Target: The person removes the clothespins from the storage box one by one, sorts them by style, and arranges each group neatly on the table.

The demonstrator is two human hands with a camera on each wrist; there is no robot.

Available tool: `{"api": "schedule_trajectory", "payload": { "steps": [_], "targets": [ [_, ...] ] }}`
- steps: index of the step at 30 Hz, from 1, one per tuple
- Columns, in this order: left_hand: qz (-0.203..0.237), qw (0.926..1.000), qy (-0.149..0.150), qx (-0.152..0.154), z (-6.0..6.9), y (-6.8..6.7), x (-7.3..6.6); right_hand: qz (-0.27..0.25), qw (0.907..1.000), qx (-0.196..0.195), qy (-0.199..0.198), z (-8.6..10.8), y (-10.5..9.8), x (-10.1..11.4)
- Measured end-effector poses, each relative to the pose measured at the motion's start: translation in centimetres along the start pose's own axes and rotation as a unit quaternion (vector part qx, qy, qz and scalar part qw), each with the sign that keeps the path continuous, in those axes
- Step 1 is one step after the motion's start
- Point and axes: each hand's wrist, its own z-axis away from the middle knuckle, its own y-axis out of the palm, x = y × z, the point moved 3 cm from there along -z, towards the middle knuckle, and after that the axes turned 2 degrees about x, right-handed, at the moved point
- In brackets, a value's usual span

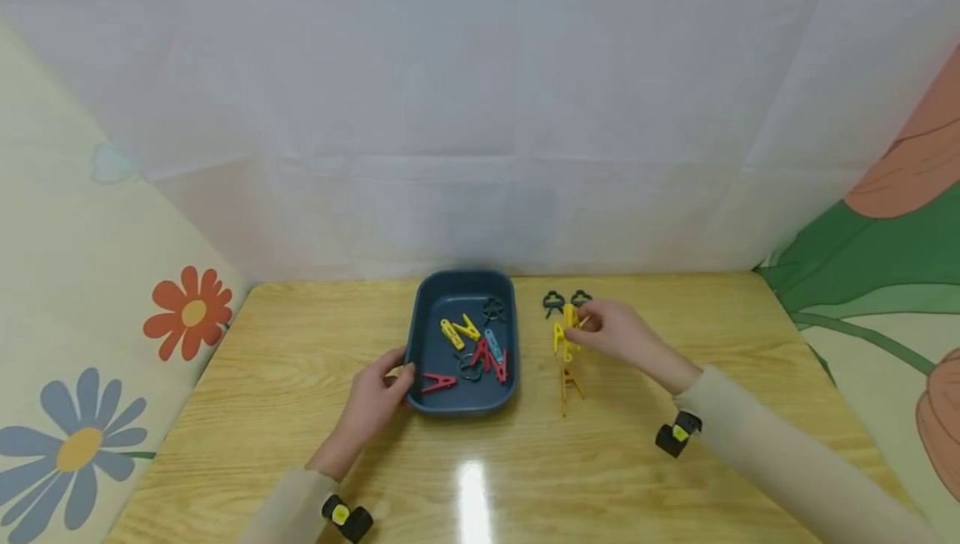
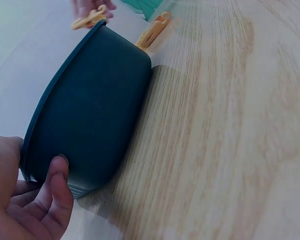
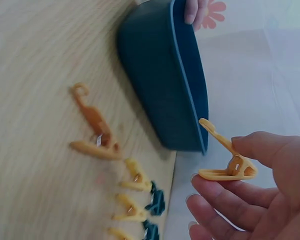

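My left hand (image 1: pixel 378 390) grips the left rim of a dark blue tray (image 1: pixel 463 404), and its fingertips (image 2: pixel 59 162) show against the outer wall in the left wrist view. To the right of the tray, above the table, my right hand (image 1: pixel 618 340) pinches a yellow-orange clothespin (image 3: pixel 235 167) between thumb and fingers. Beneath that hand, yellow clothespins (image 3: pixel 134 175) stand in a row on the table beside dark green clips (image 1: pixel 553 302). Nearer the front lies an orange hooked clothespin (image 3: pixel 97 125).
Inside the tray lie yellow clothespins (image 1: pixel 452 334), several red clothespins (image 1: pixel 439 382), a blue clothespin (image 1: pixel 493 346) and dark green clips (image 1: pixel 492 309). A white sheet (image 1: pixel 375 152) hangs behind the wooden table (image 1: pixel 300 361). Flower-printed panels (image 1: pixel 67 277) flank both sides.
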Motion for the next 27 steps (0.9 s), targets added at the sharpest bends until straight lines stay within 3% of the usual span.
{"api": "schedule_trajectory", "payload": {
  "steps": [15,27],
  "targets": [
    [0.003,1.0,0.003,-0.001,0.0,0.0,0.0,-0.005,0.9962,0.0,0.087,3.5,1.8,-4.8],
    [0.001,1.0,-0.002,-0.001,0.0,0.0,-0.1,0.034,0.995,-0.007,0.094,4.1,3.8,-5.2]
  ]
}}
